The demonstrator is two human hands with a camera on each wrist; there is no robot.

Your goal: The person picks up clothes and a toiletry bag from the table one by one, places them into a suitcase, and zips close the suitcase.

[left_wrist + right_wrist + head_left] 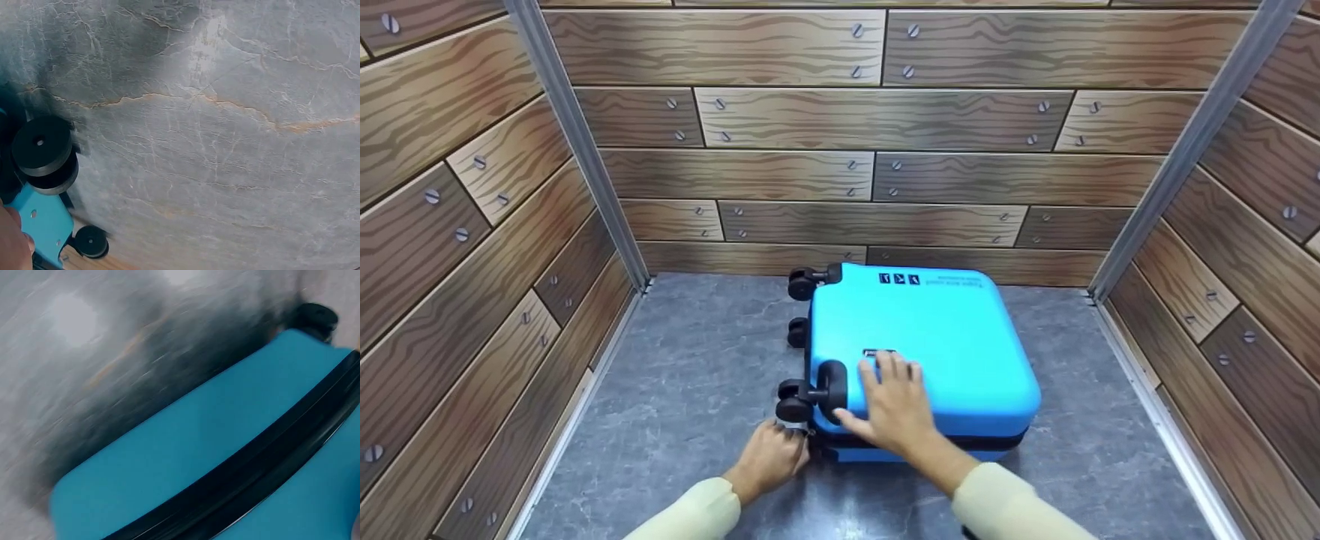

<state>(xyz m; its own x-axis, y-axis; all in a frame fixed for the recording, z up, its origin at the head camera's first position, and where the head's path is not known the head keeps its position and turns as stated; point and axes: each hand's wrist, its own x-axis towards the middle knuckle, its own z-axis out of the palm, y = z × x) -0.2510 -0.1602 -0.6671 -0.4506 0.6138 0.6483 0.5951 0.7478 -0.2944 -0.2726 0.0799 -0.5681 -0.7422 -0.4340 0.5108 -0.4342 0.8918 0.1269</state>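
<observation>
A bright blue hard-shell suitcase (960, 352) lies flat on the floor, its black wheels (802, 285) facing left. My right hand (896, 409) rests on the shell's near left part, fingers spread, thumb beside the wheel mount. Down at the near left corner, my left hand (771, 454) has curled fingers at the black zipper band (982, 442). It seems to pinch the zipper pull, mostly hidden by the fingers. In the left wrist view a wheel (42, 152) stands close to the hand (12, 242). The right wrist view shows the suitcase's side (169, 455).
Wood-patterned panels form the back wall (787, 120), left wall (472, 262) and right wall (1245, 262). Grey metal strips (1185, 142) run along their corners. The floor (690, 360) is grey with a marbled pattern; the suitcase's far side lies near the back wall.
</observation>
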